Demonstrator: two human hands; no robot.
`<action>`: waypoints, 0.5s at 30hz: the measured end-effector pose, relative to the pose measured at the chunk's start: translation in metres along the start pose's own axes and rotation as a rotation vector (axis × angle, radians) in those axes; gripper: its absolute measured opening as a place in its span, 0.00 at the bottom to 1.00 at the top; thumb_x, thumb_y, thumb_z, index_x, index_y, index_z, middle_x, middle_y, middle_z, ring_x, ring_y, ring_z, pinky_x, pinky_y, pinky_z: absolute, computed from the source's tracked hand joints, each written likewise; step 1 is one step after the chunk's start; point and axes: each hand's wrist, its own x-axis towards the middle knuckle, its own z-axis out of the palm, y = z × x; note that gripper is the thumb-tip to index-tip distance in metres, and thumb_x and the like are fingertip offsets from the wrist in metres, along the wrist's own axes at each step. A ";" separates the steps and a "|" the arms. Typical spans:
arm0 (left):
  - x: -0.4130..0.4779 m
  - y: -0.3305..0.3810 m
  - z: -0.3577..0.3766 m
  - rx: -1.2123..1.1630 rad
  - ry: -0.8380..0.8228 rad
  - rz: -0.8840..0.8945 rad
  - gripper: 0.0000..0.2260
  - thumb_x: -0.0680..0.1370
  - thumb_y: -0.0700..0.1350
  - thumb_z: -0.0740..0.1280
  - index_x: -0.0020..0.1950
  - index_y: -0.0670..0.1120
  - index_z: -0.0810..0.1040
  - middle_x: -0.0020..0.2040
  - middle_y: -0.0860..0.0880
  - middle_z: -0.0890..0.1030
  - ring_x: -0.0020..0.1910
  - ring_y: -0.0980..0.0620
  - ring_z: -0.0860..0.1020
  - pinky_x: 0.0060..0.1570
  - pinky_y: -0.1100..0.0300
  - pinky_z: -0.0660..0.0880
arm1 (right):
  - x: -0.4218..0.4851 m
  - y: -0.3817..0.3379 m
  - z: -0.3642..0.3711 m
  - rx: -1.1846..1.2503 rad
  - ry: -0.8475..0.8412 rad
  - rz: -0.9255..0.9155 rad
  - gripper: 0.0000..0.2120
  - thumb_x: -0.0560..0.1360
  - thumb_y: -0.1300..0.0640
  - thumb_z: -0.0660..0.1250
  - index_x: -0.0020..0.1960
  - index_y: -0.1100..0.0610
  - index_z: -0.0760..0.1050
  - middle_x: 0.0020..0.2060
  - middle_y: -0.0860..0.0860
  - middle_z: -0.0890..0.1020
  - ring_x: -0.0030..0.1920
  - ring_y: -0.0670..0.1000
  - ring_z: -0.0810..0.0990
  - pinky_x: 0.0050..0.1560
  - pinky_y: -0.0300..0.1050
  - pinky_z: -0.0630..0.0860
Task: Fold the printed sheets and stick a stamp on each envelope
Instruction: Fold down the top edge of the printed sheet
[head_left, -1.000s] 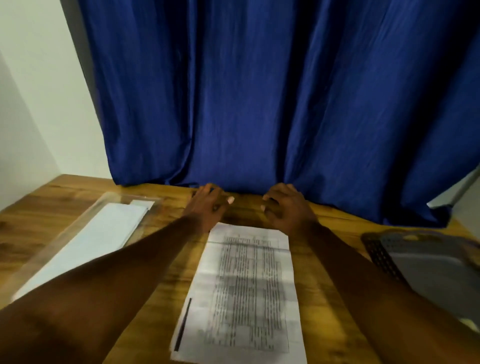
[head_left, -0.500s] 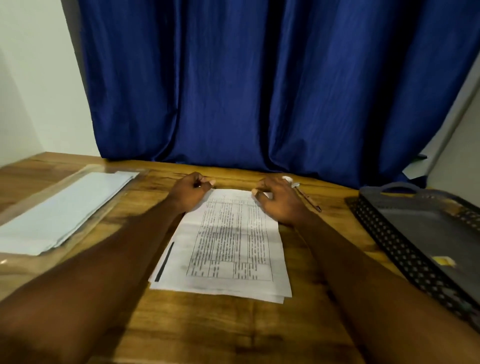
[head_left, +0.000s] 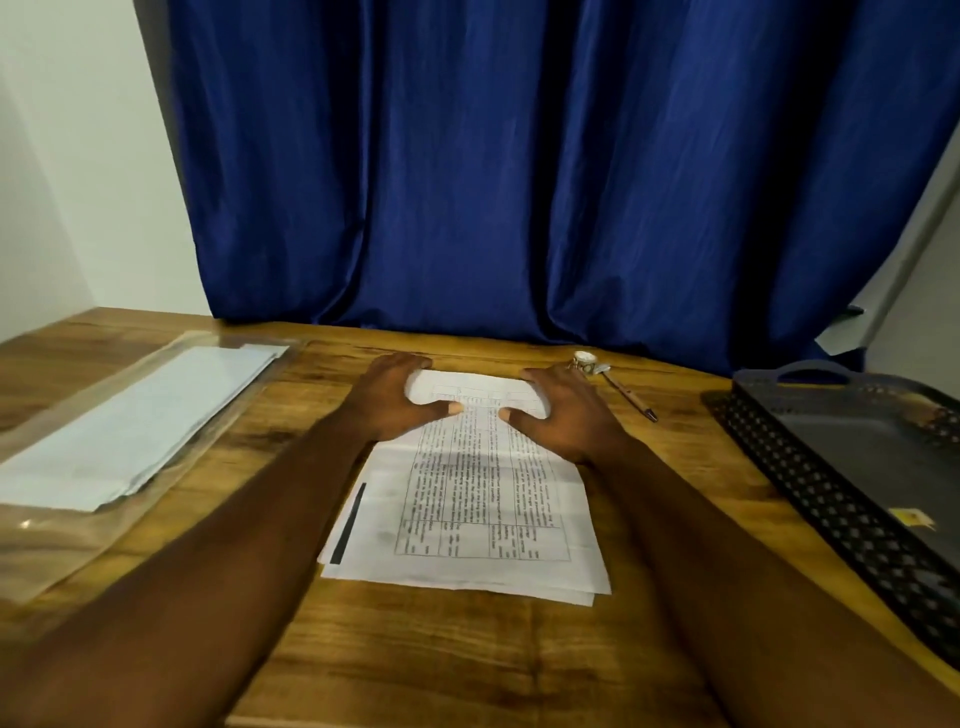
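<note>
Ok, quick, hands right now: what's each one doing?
Left hand: pinches the far edge of the top printed sheet.
Right hand: pinches the same edge.

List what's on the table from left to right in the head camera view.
In order: clear sleeve of white paper → left hand → right hand → pen → tray. Both hands pinch the far edge of the printed sheet, which spans them, so it's left out.

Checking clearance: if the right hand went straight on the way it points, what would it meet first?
Probably the blue curtain, past bare table. The right hand, gripping the top printed sheet by its far edge, points away and slightly left; the small roll sits just right of that line.
</note>
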 end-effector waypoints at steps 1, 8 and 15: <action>0.001 0.000 0.001 0.051 -0.001 0.028 0.41 0.68 0.74 0.72 0.75 0.54 0.72 0.78 0.51 0.67 0.77 0.48 0.64 0.74 0.45 0.65 | 0.002 0.000 0.001 -0.008 -0.006 0.004 0.40 0.77 0.27 0.63 0.81 0.48 0.65 0.77 0.52 0.70 0.77 0.56 0.66 0.75 0.60 0.66; 0.001 -0.005 -0.001 0.093 0.184 0.197 0.29 0.70 0.66 0.76 0.63 0.50 0.80 0.71 0.50 0.72 0.73 0.49 0.65 0.69 0.46 0.68 | 0.003 -0.003 0.002 -0.032 0.087 0.012 0.42 0.74 0.25 0.62 0.80 0.47 0.64 0.76 0.50 0.67 0.77 0.55 0.63 0.75 0.61 0.63; -0.002 0.011 -0.010 0.175 0.238 0.295 0.14 0.72 0.53 0.79 0.55 0.54 0.81 0.62 0.58 0.77 0.66 0.54 0.69 0.64 0.52 0.61 | 0.001 -0.022 -0.010 -0.153 0.212 -0.055 0.24 0.75 0.39 0.73 0.68 0.46 0.74 0.69 0.46 0.73 0.71 0.50 0.68 0.72 0.61 0.61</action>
